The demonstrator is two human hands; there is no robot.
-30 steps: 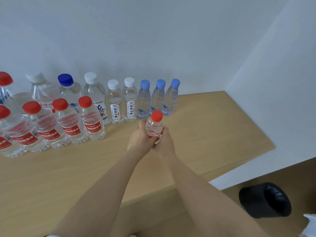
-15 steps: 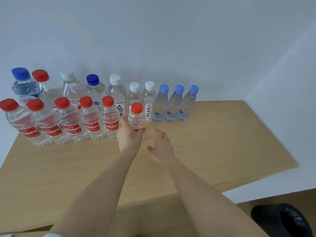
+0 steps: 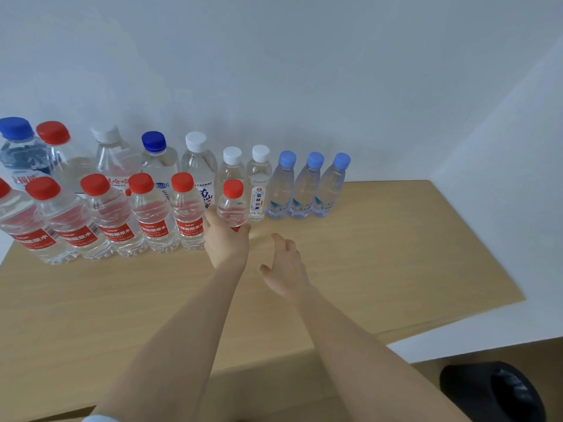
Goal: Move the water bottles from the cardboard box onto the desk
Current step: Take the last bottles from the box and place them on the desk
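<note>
At frame centre, the left hand (image 3: pixel 227 243) holds a red-capped bottle (image 3: pixel 233 205) in its grip, upright at the bottle row's right end on the worktop (image 3: pixel 380 254); the right hand (image 3: pixel 285 268) hovers beside it, grip wide.

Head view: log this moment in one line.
left hand: grips red-cap bottle, upright, at right end of red-cap row | right hand: open, apart from bottle, above desk

Single head view, looking forward and down, close over desk (image 3: pixel 365 254)
</note>
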